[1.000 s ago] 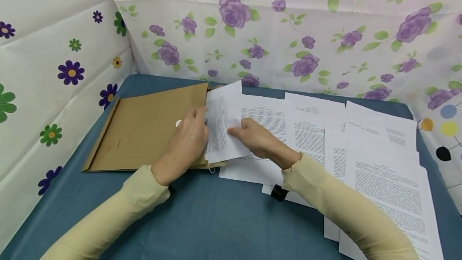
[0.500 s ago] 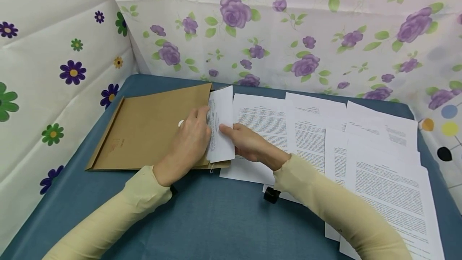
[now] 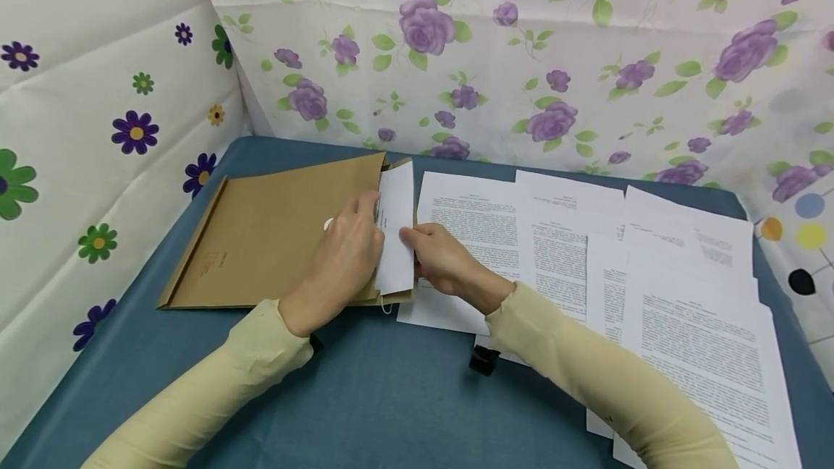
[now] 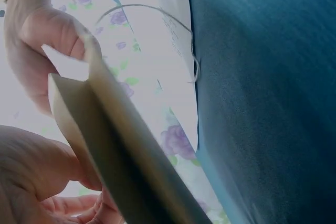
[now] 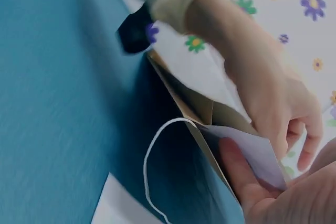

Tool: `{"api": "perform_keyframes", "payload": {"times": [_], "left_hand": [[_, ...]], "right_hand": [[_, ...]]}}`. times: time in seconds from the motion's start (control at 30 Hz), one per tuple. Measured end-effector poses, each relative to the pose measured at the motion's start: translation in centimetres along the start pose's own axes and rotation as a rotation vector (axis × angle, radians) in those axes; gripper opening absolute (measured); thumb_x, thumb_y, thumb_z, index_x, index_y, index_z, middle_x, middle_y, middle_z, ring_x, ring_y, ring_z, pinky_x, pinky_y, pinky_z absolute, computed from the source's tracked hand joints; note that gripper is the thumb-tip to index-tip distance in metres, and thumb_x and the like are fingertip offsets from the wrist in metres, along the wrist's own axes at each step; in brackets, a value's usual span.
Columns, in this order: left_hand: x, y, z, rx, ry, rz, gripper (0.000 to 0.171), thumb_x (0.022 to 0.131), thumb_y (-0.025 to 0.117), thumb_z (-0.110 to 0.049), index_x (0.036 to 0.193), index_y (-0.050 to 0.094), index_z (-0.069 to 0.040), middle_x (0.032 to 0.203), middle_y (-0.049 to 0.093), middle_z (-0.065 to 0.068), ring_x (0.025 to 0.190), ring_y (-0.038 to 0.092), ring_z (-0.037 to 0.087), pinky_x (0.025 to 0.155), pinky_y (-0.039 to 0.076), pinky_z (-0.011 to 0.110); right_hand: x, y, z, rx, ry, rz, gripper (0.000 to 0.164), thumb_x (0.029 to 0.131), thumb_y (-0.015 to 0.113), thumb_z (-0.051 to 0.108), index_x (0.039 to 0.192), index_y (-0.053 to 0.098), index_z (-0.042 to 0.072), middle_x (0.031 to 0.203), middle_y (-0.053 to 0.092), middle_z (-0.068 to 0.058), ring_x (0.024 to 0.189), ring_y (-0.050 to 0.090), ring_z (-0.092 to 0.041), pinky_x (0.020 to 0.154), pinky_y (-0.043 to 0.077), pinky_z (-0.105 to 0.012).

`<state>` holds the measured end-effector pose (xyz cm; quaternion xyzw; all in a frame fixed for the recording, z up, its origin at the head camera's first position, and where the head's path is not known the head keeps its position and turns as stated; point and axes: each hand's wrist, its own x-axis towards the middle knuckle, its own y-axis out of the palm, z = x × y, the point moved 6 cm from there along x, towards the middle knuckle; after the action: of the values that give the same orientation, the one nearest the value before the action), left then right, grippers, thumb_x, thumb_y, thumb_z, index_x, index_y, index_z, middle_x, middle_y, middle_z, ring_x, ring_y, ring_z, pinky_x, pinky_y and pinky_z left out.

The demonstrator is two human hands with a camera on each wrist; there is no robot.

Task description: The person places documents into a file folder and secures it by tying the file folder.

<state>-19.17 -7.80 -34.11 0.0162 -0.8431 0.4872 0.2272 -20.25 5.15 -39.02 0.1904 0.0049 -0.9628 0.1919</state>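
Note:
A brown paper envelope (image 3: 274,230) lies on the left, its mouth facing right. My left hand (image 3: 345,252) grips the upper side of that mouth, and in the left wrist view its fingers curl round the envelope's wall (image 4: 79,114). Between thumb and fingers, my right hand (image 3: 446,259) pinches the outer end of a printed white sheet (image 3: 397,237); the sheet's other part is hidden inside the envelope. In the right wrist view one finger (image 5: 236,163) lies along the sheet within the mouth. A thin white string (image 5: 145,166) hangs from the envelope's lower flap.
Several printed sheets (image 3: 476,230) overlap across the right side of the blue-covered table (image 3: 391,396), some beneath the right forearm. Flowered cloth (image 3: 365,42) hangs behind and at the left. A black wrist device (image 3: 484,359) sits under the right cuff.
My right hand has moved left, and the sheet has slid deeper into the envelope, so a narrower strip shows. My left hand keeps its hold at the mouth.

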Motion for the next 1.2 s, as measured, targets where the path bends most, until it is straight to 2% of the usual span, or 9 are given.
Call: {"api": "perform_keyframes", "payload": {"times": [0.1,0.2,0.37,0.57,0.73,0.8,0.93,1.07,1.2], "left_hand": [[-0.1,0.0,0.0,-0.003,-0.003,0.001,0.044,0.091,0.055,0.009,0.134,0.052,0.008,0.113,0.06,0.029,0.083,0.069,0.04,0.066,0.061,0.049],[-0.1,0.1,0.0,-0.001,0.007,0.001,0.043,0.091,0.054,0.008,0.134,0.052,0.009,0.111,0.06,0.029,0.08,0.069,0.039,0.064,0.061,0.048],[-0.3,0.4,-0.2,0.007,0.026,-0.008,0.041,0.091,0.054,0.008,0.132,0.053,0.009,0.108,0.06,0.029,0.078,0.069,0.039,0.062,0.06,0.049],[-0.3,0.5,-0.6,0.014,0.061,-0.022,0.042,0.09,0.06,0.007,0.131,0.053,0.008,0.106,0.061,0.029,0.08,0.068,0.041,0.065,0.059,0.05],[-0.2,0.3,-0.5,-0.016,0.05,-0.036,0.044,0.089,0.06,0.007,0.132,0.053,0.007,0.113,0.062,0.029,0.087,0.069,0.046,0.072,0.058,0.056],[-0.2,0.2,-0.4,-0.036,0.04,-0.036,0.045,0.088,0.06,0.007,0.132,0.053,0.006,0.114,0.062,0.028,0.086,0.069,0.046,0.072,0.057,0.057],[-0.3,0.2,-0.2,-0.057,0.048,-0.034,0.045,0.088,0.059,0.008,0.132,0.053,0.005,0.113,0.062,0.028,0.083,0.069,0.044,0.068,0.058,0.054],[-0.4,0.2,-0.2,-0.065,0.052,-0.027,0.045,0.089,0.059,0.007,0.134,0.052,0.005,0.115,0.062,0.028,0.079,0.069,0.042,0.066,0.058,0.051],[-0.3,0.1,-0.2,-0.07,0.045,-0.025,0.047,0.089,0.059,0.007,0.135,0.052,0.005,0.117,0.062,0.028,0.078,0.068,0.041,0.066,0.058,0.052]], "right_hand": [[0.2,0.3,-0.2,0.066,0.011,-0.003,0.039,0.112,0.037,0.016,0.132,0.055,-0.012,0.123,0.06,-0.02,0.106,0.063,-0.022,0.086,0.055,-0.036],[0.2,0.8,-0.3,0.079,0.013,-0.005,0.04,0.113,0.036,0.017,0.136,0.052,-0.011,0.128,0.056,-0.02,0.112,0.06,-0.025,0.092,0.053,-0.04],[0.2,1.9,-0.4,0.127,0.017,0.023,0.038,0.112,0.035,0.012,0.136,0.05,-0.012,0.131,0.052,-0.02,0.116,0.055,-0.026,0.098,0.049,-0.045],[0.8,2.8,-0.6,0.218,-0.042,-0.005,0.037,0.112,0.032,0.01,0.131,0.053,-0.015,0.124,0.054,-0.017,0.11,0.053,-0.021,0.095,0.047,-0.035],[1.3,3.3,-1.2,0.26,-0.025,0.056,0.038,0.113,0.03,0.012,0.131,0.054,-0.011,0.116,0.055,-0.01,0.105,0.054,-0.016,0.089,0.048,-0.029],[1.5,3.2,-1.4,0.211,-0.009,0.099,0.038,0.114,0.03,0.013,0.127,0.057,-0.01,0.106,0.056,-0.007,0.095,0.055,-0.015,0.082,0.049,-0.027],[2.2,2.6,-1.4,0.026,-0.007,0.172,0.035,0.114,0.033,0.014,0.112,0.061,-0.008,0.086,0.058,-0.007,0.075,0.057,-0.015,0.067,0.051,-0.025],[3.1,1.7,-1.0,-0.161,-0.06,0.222,0.034,0.113,0.04,0.016,0.102,0.063,-0.006,0.076,0.063,-0.011,0.06,0.059,-0.016,0.057,0.052,-0.026],[3.1,1.0,-0.5,-0.324,-0.135,0.265,0.032,0.112,0.046,0.019,0.099,0.066,-0.003,0.071,0.068,-0.017,0.048,0.053,-0.015,0.047,0.045,-0.026]]}}
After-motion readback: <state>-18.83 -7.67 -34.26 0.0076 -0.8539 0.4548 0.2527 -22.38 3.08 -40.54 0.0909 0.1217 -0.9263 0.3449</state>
